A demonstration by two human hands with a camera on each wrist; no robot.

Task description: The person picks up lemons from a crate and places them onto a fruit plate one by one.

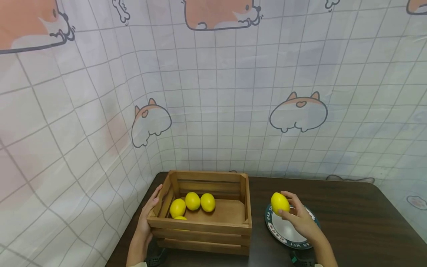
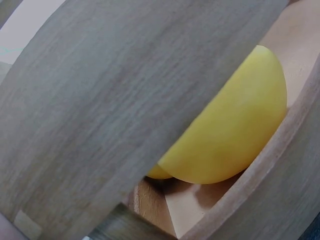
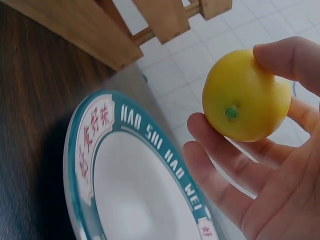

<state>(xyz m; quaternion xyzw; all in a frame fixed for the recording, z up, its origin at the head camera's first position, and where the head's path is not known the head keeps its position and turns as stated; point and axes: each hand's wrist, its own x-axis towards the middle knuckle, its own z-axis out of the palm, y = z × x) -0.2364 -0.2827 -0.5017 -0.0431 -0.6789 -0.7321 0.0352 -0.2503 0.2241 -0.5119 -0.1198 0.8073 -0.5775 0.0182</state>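
A yellow lemon (image 1: 280,203) is pinched between the thumb and fingers of my right hand (image 1: 301,218), above a round plate (image 1: 274,230) with a green lettered rim. In the right wrist view the lemon (image 3: 245,95) shows a small green spot, and the plate (image 3: 145,185) is below it. My left hand (image 1: 145,218) grips the left side of a slatted wooden crate (image 1: 200,224). Several lemons (image 1: 192,201) lie inside the crate towards its left; one is mostly hidden by the front wall. The left wrist view shows crate slats and a lemon (image 2: 240,120) between them.
The crate and plate stand on a dark wooden table (image 1: 363,218). Behind and to the left hangs a pale checked curtain (image 1: 220,92) with dog drawings. A dark cable (image 1: 350,179) lies along the table's back edge.
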